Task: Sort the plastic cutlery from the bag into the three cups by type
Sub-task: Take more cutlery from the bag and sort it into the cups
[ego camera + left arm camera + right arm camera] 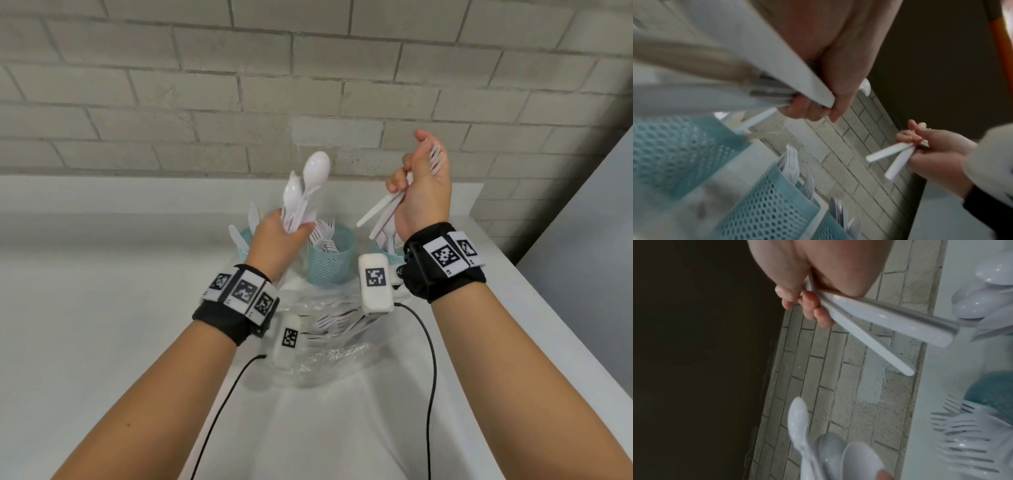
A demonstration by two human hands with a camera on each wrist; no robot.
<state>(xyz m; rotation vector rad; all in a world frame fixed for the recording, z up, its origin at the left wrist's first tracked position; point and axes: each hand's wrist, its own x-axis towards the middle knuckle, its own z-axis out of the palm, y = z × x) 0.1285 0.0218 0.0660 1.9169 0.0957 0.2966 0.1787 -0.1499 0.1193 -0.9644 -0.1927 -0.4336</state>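
Bag (pixel 329 346) lies on the counter under both wrists, forks left inside. Left hand (pixel 274 240) grips a bunch of spoons (pixel 305 192); right hand (pixel 421 185) clamps probably forks (pixel 383 209), handles splayed. Light, stiff, slick: grip at mid-handle, above the cups (pixel 330 257).

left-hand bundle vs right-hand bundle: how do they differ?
The left hand grips a bunch of spoons, bowls up; the right hand holds forks, tines up past the palm, handles fanning down.
The spoons sit tight and near upright; the forks are splayed and slanted.
The left hand is lower, before the cups; the right is higher.
Both are white plastic.
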